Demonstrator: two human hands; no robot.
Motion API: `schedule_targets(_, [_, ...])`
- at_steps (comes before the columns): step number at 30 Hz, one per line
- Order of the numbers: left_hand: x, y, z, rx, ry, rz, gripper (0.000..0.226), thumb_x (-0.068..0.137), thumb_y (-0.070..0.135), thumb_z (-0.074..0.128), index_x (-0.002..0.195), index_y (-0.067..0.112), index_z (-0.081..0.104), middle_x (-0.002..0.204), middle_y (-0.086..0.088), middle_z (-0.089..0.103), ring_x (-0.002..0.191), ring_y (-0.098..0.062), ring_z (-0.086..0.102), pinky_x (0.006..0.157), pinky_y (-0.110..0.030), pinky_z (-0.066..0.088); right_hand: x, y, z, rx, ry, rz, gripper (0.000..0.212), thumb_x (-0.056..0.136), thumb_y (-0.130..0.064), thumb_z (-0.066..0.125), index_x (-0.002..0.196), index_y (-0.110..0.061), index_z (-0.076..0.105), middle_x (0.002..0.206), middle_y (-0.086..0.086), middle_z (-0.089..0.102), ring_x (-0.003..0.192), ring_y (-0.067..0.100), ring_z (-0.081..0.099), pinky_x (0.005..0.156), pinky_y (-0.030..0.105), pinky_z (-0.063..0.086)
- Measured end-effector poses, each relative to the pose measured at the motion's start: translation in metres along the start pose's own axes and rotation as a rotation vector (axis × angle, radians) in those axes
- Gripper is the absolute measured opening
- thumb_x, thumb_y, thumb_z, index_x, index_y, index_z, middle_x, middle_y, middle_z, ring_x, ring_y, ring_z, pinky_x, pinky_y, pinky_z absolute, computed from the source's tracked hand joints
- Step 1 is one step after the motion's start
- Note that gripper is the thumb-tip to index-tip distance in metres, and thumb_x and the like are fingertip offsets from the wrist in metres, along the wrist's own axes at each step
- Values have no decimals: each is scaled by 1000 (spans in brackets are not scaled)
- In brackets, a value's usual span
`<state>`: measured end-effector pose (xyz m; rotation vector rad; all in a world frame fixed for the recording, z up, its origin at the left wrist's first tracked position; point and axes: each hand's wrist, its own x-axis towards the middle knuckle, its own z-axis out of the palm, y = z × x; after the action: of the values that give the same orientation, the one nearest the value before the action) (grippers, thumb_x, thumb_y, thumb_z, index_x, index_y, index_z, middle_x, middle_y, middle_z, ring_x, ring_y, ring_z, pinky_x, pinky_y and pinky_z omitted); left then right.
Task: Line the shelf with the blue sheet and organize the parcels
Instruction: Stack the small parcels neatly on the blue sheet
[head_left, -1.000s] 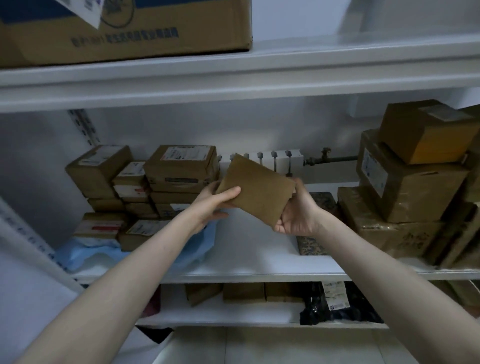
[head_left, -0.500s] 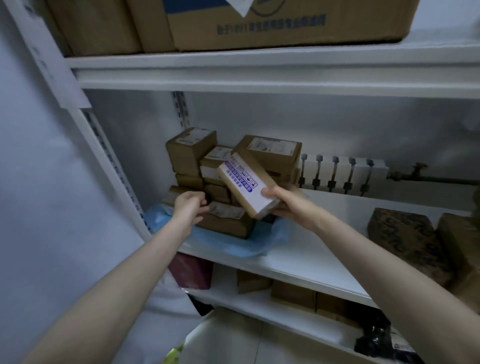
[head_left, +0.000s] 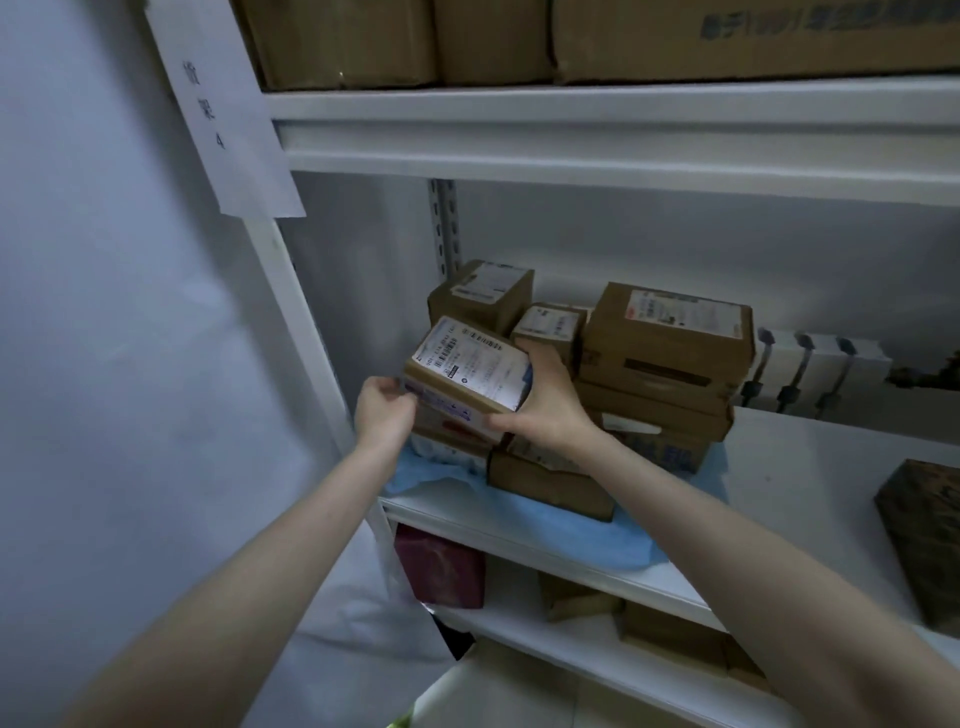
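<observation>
A small brown parcel with a white label sits on top of the front-left stack of parcels. My right hand grips its right end, and my left hand holds its left end with curled fingers. Under the stacks lies the blue sheet, covering the left part of the white shelf. More brown parcels are stacked behind and to the right on the sheet.
The shelf's white upright stands just left of my left hand, with a paper sign above. A dark patterned box sits at the right. Large cartons fill the shelf above; a dark red box and brown parcels lie below.
The parcel went left from mid-shelf and now sits on the front-left stack. My left hand let go, then took its left end again. The view swung left.
</observation>
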<state>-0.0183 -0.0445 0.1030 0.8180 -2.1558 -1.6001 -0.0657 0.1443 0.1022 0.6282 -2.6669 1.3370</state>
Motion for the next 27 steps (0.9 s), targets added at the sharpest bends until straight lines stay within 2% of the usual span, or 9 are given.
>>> schedule_targets(3, [16, -9, 0, 31, -58, 10, 25, 82, 5, 56, 104, 15, 50, 102, -6, 60, 99, -29, 60, 88, -44, 52, 11, 4, 20, -68, -85, -54, 96, 67, -35, 84, 146, -18, 31, 139, 2, 28, 131, 16, 28, 106, 26, 29])
schedule_targets(6, [30, -26, 5, 83, -199, -73, 32, 82, 8, 58, 113, 13, 52, 108, -5, 62, 101, -24, 60, 91, -43, 53, 13, 18, 37, -264, -133, -65, 87, 74, -43, 77, 146, -20, 34, 150, 7, 17, 141, 25, 17, 110, 39, 35])
schedule_targets(9, [40, -37, 10, 41, -261, -132, 40, 73, 18, 63, 112, 17, 55, 111, -7, 65, 102, -25, 63, 92, -46, 53, 11, 23, 39, -323, -100, -90, 79, 76, -44, 75, 143, -19, 42, 146, 10, 25, 138, 27, 22, 107, 38, 37])
schedule_targets(12, [52, -44, 14, 19, -274, -156, 59, 57, 36, 64, 112, 17, 56, 107, -6, 68, 98, -25, 66, 90, -47, 54, 12, 21, 38, -391, -70, -135, 66, 77, -41, 75, 134, -19, 51, 134, 7, 38, 128, 26, 32, 100, 36, 39])
schedule_targets(18, [39, -25, 12, 92, -286, -156, 45, 78, 27, 62, 120, 14, 49, 113, -7, 64, 101, -27, 63, 89, -43, 53, 14, 21, 33, -557, -132, -179, 63, 82, -45, 66, 138, -23, 47, 137, 2, 41, 129, 26, 33, 100, 42, 38])
schedule_targets(20, [34, -18, 9, 158, -211, -100, 42, 80, 20, 62, 118, 9, 47, 112, -5, 62, 98, -25, 61, 83, -36, 52, 14, 22, 29, -591, -181, -179, 66, 82, -42, 66, 141, -25, 43, 141, 1, 38, 132, 25, 31, 105, 43, 35])
schedule_targets(22, [27, -10, 7, 278, -132, -17, 43, 83, 16, 62, 120, 6, 43, 115, -8, 57, 103, -29, 58, 78, -32, 46, 12, 22, 24, -576, -221, -179, 68, 82, -37, 67, 143, -24, 42, 144, 0, 37, 135, 24, 29, 108, 42, 33])
schedule_targets(24, [18, -2, 6, 404, -91, 104, 48, 83, 16, 64, 124, 7, 42, 124, -13, 54, 112, -33, 56, 81, -37, 48, 10, 22, 19, -532, -223, -171, 63, 84, -31, 67, 142, -22, 44, 146, 1, 39, 136, 23, 30, 109, 37, 32])
schedule_targets(27, [5, 12, 11, 533, -117, 328, 42, 82, 15, 64, 121, 13, 49, 124, -13, 51, 111, -32, 55, 86, -40, 50, 3, 22, 10, -462, -166, -141, 56, 85, -26, 66, 138, -19, 47, 145, 4, 41, 133, 23, 36, 105, 35, 38])
